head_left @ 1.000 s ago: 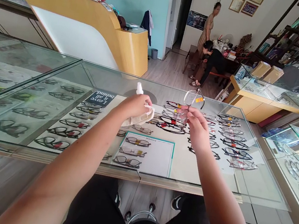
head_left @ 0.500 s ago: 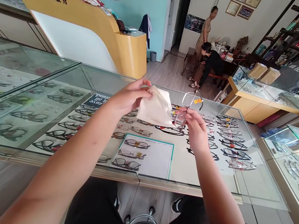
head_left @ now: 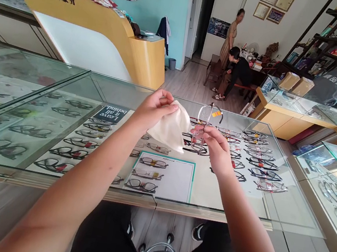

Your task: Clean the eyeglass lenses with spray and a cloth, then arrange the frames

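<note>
My left hand (head_left: 158, 107) pinches a white cloth (head_left: 171, 127) by its upper corner, and the cloth hangs down from the fingers. To its right, my right hand (head_left: 215, 145) is closed on a pair of eyeglasses (head_left: 205, 114) with a thin clear frame. The glasses are upright on end, one lens above my fingers and one below, with an orange tag (head_left: 216, 113) on the upper part. Cloth and glasses are close together but look apart. Both hands are above a glass display case (head_left: 170, 204) holding rows of spectacles.
Inside the case lies a white board with a teal edge (head_left: 178, 180) carrying several glasses. A dark sign (head_left: 112, 115) lies left of it. A yellow counter (head_left: 147, 61) stands beyond. Two people (head_left: 240, 69) are at the back near a table. More display cases (head_left: 336, 190) stand to the right.
My left hand has moved slightly right and the cloth now hangs more folded, lower at its tip. The glasses in my right hand have shifted a little left and turned.
</note>
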The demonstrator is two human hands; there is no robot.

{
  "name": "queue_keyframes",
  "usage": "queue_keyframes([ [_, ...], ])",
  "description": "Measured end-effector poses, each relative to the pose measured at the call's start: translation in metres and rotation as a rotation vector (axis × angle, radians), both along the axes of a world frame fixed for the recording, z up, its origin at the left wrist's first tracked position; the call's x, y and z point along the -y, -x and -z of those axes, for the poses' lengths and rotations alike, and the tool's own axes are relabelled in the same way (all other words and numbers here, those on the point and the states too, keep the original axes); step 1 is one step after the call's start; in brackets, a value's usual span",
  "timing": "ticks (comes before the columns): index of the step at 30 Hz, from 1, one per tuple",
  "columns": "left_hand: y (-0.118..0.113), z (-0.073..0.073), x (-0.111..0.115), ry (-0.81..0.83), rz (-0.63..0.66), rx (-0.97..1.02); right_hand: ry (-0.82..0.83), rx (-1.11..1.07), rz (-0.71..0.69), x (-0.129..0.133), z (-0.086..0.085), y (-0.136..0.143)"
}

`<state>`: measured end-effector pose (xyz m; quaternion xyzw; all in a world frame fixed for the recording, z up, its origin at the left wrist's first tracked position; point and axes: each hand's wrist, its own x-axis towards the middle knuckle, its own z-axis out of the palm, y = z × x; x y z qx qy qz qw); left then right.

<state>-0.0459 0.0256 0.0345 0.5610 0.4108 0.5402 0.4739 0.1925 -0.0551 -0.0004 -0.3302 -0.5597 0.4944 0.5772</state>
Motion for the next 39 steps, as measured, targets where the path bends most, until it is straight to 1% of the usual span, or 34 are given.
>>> queue_keyframes([
  [2, -0.003, -0.001, 0.003, 0.055, 0.025, 0.029, 0.003, 0.016, -0.014, 0.002, -0.002, 0.001],
  [6, -0.004, 0.0, 0.003, 0.214, 0.12, 0.092, -0.018, 0.016, -0.027, 0.002, -0.002, 0.002],
  [9, -0.004, 0.003, 0.002, 0.274, 0.147, 0.105, -0.024, 0.013, -0.026, 0.001, 0.0, 0.001],
  [11, -0.006, 0.004, 0.003, 0.273, 0.156, 0.095, -0.029, 0.01, -0.035, 0.001, 0.001, 0.001],
  [13, -0.008, 0.005, 0.006, 0.237, 0.177, 0.061, -0.042, -0.002, -0.052, 0.001, 0.002, 0.0],
  [16, -0.011, 0.005, 0.01, 0.168, 0.238, -0.023, -0.063, -0.041, -0.067, 0.003, 0.002, -0.001],
  [20, -0.011, 0.004, 0.014, 0.133, 0.317, -0.097, -0.058, -0.057, -0.069, 0.004, -0.001, -0.002],
  [26, -0.011, 0.004, 0.014, 0.195, 0.421, -0.09, -0.069, -0.023, -0.138, 0.005, -0.004, -0.002],
  [28, -0.011, 0.004, 0.014, 0.211, 0.382, -0.051, -0.061, -0.024, -0.119, 0.005, -0.004, -0.003],
  [31, -0.011, 0.002, 0.014, 0.224, 0.237, 0.022, -0.047, -0.061, -0.096, 0.006, -0.004, -0.003],
  [34, -0.012, -0.001, 0.014, 0.243, 0.116, 0.071, -0.051, -0.065, -0.125, 0.007, -0.004, -0.001],
  [36, -0.013, -0.003, 0.016, 0.231, 0.095, 0.103, -0.051, -0.026, -0.14, 0.008, -0.006, 0.002],
  [39, -0.017, -0.005, 0.02, 0.168, 0.117, 0.17, -0.028, 0.051, -0.141, 0.011, -0.009, 0.005],
])
